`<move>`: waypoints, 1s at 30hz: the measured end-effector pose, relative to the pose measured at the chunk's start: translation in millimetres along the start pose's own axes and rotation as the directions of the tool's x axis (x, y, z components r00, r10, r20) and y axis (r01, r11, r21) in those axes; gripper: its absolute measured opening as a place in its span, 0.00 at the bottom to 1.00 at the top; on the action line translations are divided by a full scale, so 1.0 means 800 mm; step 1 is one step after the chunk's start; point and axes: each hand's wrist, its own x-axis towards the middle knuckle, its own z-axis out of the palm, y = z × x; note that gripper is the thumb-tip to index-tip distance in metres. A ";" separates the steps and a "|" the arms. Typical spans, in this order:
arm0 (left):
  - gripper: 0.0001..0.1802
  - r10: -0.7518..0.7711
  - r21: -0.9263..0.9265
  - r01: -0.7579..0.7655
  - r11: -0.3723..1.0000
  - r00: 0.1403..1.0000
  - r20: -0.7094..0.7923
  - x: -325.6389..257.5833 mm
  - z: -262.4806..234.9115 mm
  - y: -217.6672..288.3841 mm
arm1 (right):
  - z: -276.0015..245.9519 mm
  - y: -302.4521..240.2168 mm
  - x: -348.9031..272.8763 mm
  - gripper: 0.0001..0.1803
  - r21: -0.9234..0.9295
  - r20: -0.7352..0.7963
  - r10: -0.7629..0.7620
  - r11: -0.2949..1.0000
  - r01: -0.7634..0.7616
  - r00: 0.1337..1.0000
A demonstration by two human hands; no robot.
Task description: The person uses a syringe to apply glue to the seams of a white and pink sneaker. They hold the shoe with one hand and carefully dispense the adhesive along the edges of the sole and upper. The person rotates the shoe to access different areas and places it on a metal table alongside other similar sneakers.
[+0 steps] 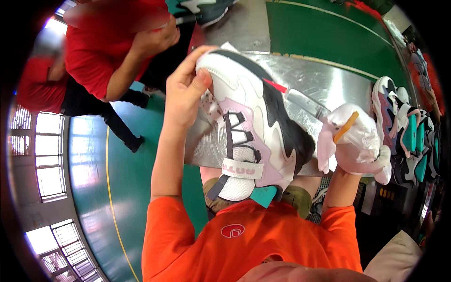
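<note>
A white, lilac and black sneaker (270, 117) is tilted in front of me, toe up and away, its side and strap showing. My bare left hand (188, 87) grips it by the toe, with the thumb over the upper. In a white glove, my right hand (354, 141) is closed around a clear syringe (307, 102) with a red nozzle. The nozzle tip is close to the edge of the black sole; I cannot tell whether it touches. A yellow-brown strip (346, 127) lies across the glove. Teal lining shows at the sneaker's heel end.
A shiny metal worktable (329, 80) lies under the sneaker. Several similar sneakers (387, 110) are lined up at the right. Co-workers in red shirts (89, 51) stand at the far left, one holding a tool near another dark shoe (206, 11). Green floor (89, 164) stretches to the left.
</note>
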 end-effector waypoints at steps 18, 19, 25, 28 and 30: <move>0.34 0.079 0.120 -0.103 0.987 0.980 0.185 0.006 0.027 0.062 | 0.052 0.018 -0.047 0.48 -0.626 -0.189 -0.568 0.698 0.346 0.801; 0.34 0.083 0.114 -0.106 0.988 0.978 0.193 0.008 0.029 0.062 | 0.052 0.022 -0.048 0.48 -0.613 -0.201 -0.582 0.702 0.362 0.788; 0.35 0.071 0.112 -0.104 0.988 0.961 0.267 0.022 0.042 0.071 | 0.060 0.028 -0.078 0.52 -0.500 -0.311 -0.493 0.812 0.301 0.812; 0.33 0.063 0.099 -0.095 0.991 0.957 0.283 0.030 0.039 0.063 | 0.055 0.025 -0.109 0.53 -0.523 -0.405 -0.491 0.816 0.245 0.771; 0.30 0.072 0.122 -0.106 0.987 0.965 0.251 0.033 0.036 0.054 | 0.047 0.028 -0.142 0.47 -0.544 -0.522 -0.435 0.832 0.106 0.734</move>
